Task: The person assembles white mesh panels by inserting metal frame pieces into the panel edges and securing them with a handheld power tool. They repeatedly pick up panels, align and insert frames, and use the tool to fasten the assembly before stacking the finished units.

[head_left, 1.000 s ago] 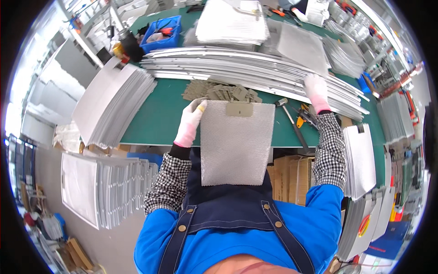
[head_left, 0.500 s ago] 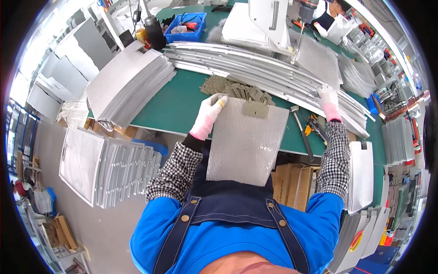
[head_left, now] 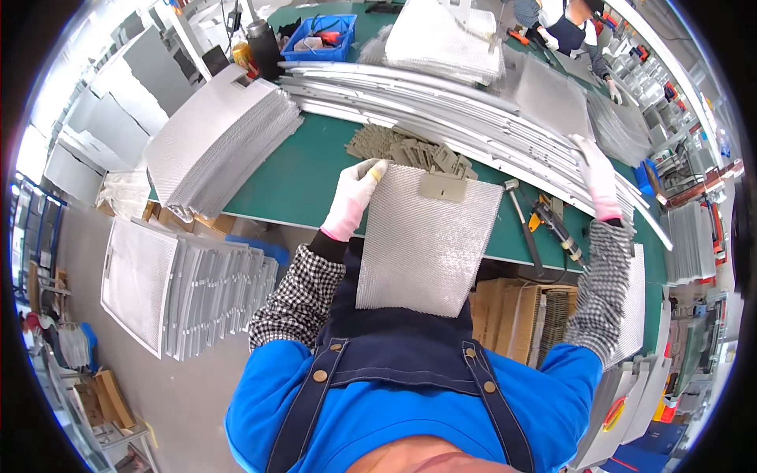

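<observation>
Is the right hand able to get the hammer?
Probably yes: the hammer lies uncovered on the green table, near the right hand at the metal strips. A yellow-and-black tool lies beside the hammer, not on it.

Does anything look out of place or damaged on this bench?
No damage stands out on the mesh sheet in the left hand. Two oddities: the small tabs lie jumbled, not stacked, and the handle of the hammer seems to poke past the front edge of the table.
</observation>
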The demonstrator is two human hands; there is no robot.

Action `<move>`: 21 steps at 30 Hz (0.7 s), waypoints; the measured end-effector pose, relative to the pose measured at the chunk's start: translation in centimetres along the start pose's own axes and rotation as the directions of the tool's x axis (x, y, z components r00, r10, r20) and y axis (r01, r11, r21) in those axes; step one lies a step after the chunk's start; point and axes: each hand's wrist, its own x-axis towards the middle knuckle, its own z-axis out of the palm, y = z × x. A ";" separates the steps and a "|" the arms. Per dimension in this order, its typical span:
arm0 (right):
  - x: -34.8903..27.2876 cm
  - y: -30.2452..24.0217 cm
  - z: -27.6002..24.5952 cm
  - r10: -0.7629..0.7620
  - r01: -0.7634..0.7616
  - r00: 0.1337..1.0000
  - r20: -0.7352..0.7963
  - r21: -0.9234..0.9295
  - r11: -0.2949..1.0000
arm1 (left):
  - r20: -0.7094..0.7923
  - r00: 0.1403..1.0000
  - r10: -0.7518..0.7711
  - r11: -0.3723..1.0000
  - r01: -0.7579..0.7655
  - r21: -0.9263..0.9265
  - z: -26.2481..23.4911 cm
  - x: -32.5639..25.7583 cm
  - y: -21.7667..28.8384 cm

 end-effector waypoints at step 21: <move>6.5 -26.1 2.5 -0.374 0.164 0.908 0.191 0.658 0.735 | -0.046 0.996 0.081 0.984 -0.072 0.164 2.1 -4.1 3.1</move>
